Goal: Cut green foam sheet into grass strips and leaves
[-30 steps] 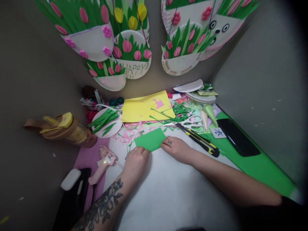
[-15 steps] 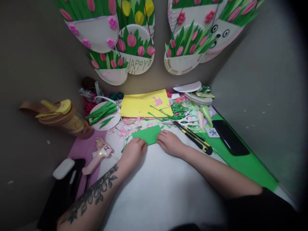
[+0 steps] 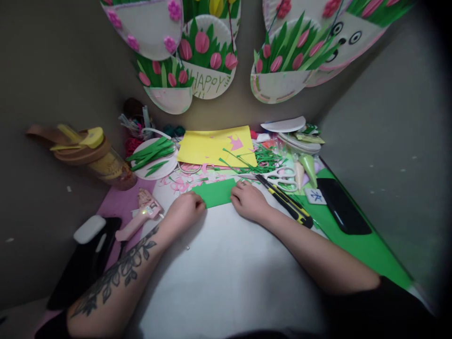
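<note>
A folded piece of green paper (image 3: 215, 193) lies on the white sheet (image 3: 226, 268) in front of me. My left hand (image 3: 185, 209) rests curled at the paper's left end, fingers pressed down on its corner. My right hand (image 3: 249, 200) presses on the paper's right end, fingers bent over the edge. Both hands pin the paper flat on the table.
A pink glue gun (image 3: 139, 219) lies left of my left hand. Scissors (image 3: 282, 176) and a yellow-black utility knife (image 3: 286, 200) lie to the right. Yellow paper (image 3: 215, 146), a plate of green strips (image 3: 153, 157), a bottle (image 3: 88, 155) and a black phone (image 3: 342, 205) surround the work spot.
Both hands have slid along the green paper toward each other, pressing it flatter. The view has tilted down slightly.
</note>
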`<state>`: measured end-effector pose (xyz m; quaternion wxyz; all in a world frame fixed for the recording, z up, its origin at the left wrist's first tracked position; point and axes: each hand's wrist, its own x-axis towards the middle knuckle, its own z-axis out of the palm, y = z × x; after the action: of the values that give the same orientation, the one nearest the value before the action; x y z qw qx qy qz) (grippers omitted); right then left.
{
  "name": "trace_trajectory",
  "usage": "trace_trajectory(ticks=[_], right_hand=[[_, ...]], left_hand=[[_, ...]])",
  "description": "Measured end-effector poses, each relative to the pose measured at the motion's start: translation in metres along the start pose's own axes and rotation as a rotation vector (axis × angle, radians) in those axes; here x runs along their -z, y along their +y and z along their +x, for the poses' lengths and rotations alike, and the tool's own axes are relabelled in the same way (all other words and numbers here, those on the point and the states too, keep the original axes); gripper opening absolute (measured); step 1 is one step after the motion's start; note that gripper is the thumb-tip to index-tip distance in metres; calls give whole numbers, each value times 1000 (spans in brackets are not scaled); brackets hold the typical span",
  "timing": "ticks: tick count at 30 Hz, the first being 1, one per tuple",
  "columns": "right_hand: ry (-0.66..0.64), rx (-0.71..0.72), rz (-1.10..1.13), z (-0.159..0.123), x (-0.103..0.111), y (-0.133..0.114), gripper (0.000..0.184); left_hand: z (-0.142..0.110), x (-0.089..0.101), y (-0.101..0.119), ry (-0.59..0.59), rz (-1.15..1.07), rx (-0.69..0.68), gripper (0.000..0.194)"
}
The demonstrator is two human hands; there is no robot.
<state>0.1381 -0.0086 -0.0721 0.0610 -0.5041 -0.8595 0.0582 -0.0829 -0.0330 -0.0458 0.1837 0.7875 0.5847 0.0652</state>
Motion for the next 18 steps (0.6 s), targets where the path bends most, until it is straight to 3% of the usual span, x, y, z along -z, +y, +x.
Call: trace_trajectory(ticks=[5, 9, 12, 15, 18], right_hand=[[17, -41, 18, -3, 3, 6, 15], [70, -20, 122, -5, 0, 14, 12], [96, 135, 217, -5, -5, 16, 22], [113, 305, 246, -5, -9, 17, 34], [143, 375, 219, -5, -12, 18, 33]], left_hand=[[-8, 11, -8, -42, 59, 61, 21], [-12, 10, -10, -11, 115, 53, 19], [-12, 6, -9, 29, 129, -81, 28], [-12, 4, -5, -34, 197, -243, 42], [-13, 3, 0, -103, 306, -280, 40]])
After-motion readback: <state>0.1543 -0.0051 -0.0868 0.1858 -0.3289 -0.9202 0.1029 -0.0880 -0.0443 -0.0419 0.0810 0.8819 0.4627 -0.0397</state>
